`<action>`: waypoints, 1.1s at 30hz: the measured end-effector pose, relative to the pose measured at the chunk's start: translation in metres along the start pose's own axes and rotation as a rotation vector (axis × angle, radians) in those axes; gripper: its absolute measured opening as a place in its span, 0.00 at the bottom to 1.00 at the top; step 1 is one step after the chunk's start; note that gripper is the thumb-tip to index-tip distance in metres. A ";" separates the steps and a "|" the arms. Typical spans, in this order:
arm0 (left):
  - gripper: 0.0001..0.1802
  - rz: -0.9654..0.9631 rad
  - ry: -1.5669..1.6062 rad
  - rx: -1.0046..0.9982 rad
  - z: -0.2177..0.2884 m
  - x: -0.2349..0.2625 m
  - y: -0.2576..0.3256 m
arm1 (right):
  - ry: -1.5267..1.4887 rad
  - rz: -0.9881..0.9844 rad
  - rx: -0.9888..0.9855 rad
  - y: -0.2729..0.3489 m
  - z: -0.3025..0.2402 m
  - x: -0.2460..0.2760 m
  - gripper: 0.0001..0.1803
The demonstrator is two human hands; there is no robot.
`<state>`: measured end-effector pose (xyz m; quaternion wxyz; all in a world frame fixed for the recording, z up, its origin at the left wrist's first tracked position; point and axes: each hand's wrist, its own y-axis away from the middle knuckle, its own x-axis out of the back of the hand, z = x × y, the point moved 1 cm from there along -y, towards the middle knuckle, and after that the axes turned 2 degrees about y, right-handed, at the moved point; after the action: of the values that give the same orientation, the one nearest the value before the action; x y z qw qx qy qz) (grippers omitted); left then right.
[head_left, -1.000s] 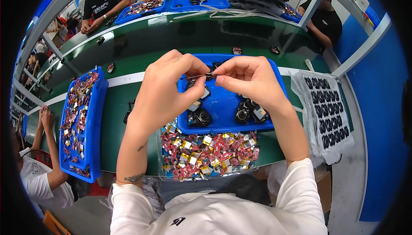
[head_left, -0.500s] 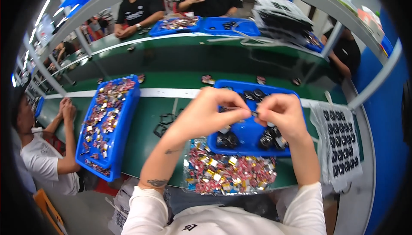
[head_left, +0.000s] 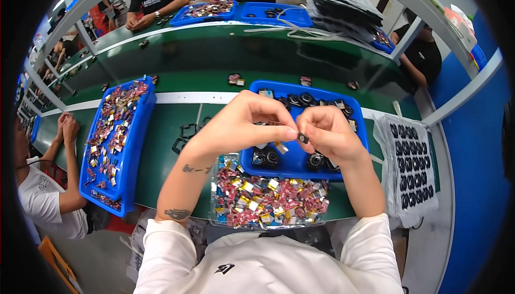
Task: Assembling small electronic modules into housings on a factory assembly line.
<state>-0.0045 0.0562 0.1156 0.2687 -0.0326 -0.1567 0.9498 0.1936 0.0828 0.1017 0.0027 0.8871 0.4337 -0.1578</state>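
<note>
My hands meet over a blue tray [head_left: 292,174] of black round-lensed modules that look like small cameras. The right hand [head_left: 335,136] pinches a small black part with a pale face [head_left: 303,138] between thumb and fingertips. Close against it, the left hand [head_left: 252,125] has thumb and forefinger pressed together; what they hold is mostly hidden. Thin reddish wires [head_left: 274,123] run between those left fingers. Below the left thumb shows a small silver battery with yellow tape [head_left: 280,147]; whether it hangs or lies in the tray I cannot tell.
Nearest me sits a clear tray [head_left: 214,220] heaped with red-wired batteries. Another blue tray [head_left: 129,200] of such parts stands left, beside a seated co-worker [head_left: 48,186]. Black frames [head_left: 185,136] lie between. Right is a bagged sheet of black pieces [head_left: 412,168]. Metal posts [head_left: 461,90] frame the bench.
The view has shifted, so the bench appears lower-left to higher in the picture. My hands stay together above the tray; the small black part now shows more plainly at the right fingertips.
</note>
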 end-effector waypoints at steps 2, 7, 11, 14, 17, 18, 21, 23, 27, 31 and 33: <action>0.05 0.016 0.030 0.092 0.008 -0.002 0.002 | 0.171 0.073 0.047 0.000 -0.001 -0.001 0.10; 0.05 0.122 0.007 0.077 0.015 0.004 0.003 | 0.663 -0.083 0.081 0.007 -0.007 -0.001 0.04; 0.06 0.233 -0.072 0.063 0.015 0.009 0.004 | 1.056 -0.551 -0.047 0.006 0.002 -0.018 0.08; 0.06 0.223 -0.066 0.048 0.017 0.009 0.004 | 1.357 -0.329 -0.044 0.001 0.023 -0.020 0.13; 0.06 0.248 -0.073 0.028 0.016 0.005 0.003 | 1.494 -0.040 0.186 -0.001 0.048 -0.016 0.14; 0.06 0.245 -0.074 0.025 0.016 0.004 0.003 | 1.561 0.056 0.166 -0.002 0.052 -0.016 0.14; 0.06 0.250 -0.113 0.022 0.016 0.003 0.005 | 1.624 -0.049 -0.154 -0.008 0.053 -0.018 0.16; 0.06 0.253 -0.142 -0.005 0.015 0.003 0.006 | 1.595 -0.047 -0.224 -0.010 0.049 -0.015 0.19; 0.06 0.256 -0.160 -0.036 0.017 -0.002 0.005 | 1.361 0.041 -0.099 -0.012 0.041 -0.001 0.19; 0.06 0.289 -0.248 -0.051 0.012 -0.006 0.005 | 0.798 0.048 -0.138 -0.019 0.047 0.012 0.15; 0.05 0.329 -0.324 -0.137 0.009 -0.007 0.004 | 0.542 0.150 -0.034 -0.021 0.041 0.011 0.11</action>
<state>-0.0020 0.0471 0.1232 0.0788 0.0770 -0.2545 0.9608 0.1726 0.0980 0.0626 -0.0868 0.9264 0.3542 0.0934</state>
